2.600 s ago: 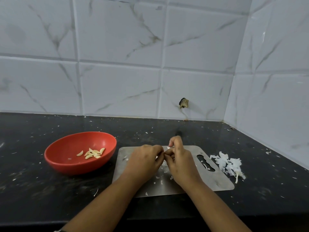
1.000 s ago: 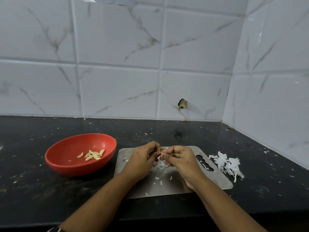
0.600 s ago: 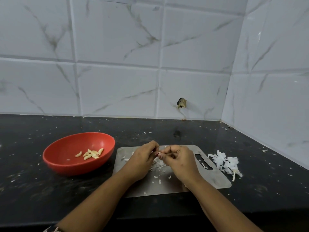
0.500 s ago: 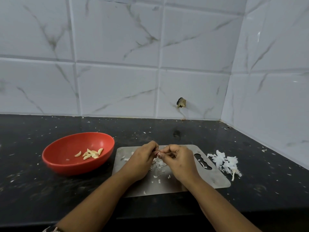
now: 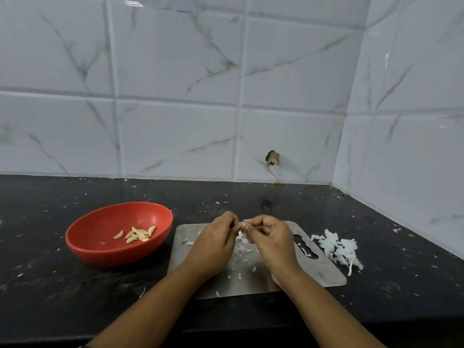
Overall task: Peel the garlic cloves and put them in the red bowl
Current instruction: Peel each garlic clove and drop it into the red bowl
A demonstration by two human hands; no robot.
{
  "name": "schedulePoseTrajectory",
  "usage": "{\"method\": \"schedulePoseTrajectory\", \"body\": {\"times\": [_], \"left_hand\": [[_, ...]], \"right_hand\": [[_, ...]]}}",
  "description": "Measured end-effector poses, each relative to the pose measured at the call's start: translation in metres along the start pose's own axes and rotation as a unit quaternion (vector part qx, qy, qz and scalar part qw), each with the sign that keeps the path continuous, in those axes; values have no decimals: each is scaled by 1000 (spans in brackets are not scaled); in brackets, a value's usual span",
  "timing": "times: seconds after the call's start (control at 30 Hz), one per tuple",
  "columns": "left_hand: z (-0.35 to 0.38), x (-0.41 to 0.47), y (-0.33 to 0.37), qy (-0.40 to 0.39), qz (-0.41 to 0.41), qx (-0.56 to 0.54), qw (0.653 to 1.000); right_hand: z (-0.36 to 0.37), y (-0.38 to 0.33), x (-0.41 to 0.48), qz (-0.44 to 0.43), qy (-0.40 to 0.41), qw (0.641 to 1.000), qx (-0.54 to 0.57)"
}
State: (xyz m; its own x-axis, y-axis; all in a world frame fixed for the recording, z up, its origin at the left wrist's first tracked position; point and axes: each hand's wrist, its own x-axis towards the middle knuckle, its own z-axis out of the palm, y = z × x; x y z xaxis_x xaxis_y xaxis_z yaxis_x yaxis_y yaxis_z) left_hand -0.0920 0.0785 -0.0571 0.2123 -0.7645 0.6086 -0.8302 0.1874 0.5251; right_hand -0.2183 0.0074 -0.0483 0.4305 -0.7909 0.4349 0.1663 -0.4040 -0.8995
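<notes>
Little has shifted: left hand [image 5: 213, 244] and right hand [image 5: 270, 241] still pinch one garlic clove [image 5: 242, 225] between curled fingertips above the steel board [image 5: 324, 275]. At its 9 o'clock, the red bowl [image 5: 82, 247] holds several peeled cloves [image 5: 136, 234]; no unpeeled ones show. Skins [image 5: 336, 247] lie at 3 o'clock on the black counter [image 5: 50, 297], with marbled tiles [image 5: 175, 121] behind.

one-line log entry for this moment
step: peeling | left hand: pinches garlic clove | right hand: pinches same clove | red bowl: peeled cloves inside | peel pile: right of steel board
</notes>
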Motion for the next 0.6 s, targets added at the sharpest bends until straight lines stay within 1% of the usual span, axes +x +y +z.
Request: {"method": "schedulePoseTrajectory", "body": {"times": [0.1, 0.23, 0.47, 0.6], "left_hand": [[3, -2, 8, -2, 17, 6, 1000], [0, -1, 8, 12, 6, -2, 1000], [-6, 0, 8, 43, -43, 12, 998], [-9, 0, 9, 57, -60, 23, 996]], "right_hand": [[-2, -1, 2, 29, 22, 998, 43], [-1, -2, 2, 75, -2, 991, 109], [-1, -3, 2, 90, -31, 992, 83], [-2, -5, 0, 86, -18, 995, 48]]}}
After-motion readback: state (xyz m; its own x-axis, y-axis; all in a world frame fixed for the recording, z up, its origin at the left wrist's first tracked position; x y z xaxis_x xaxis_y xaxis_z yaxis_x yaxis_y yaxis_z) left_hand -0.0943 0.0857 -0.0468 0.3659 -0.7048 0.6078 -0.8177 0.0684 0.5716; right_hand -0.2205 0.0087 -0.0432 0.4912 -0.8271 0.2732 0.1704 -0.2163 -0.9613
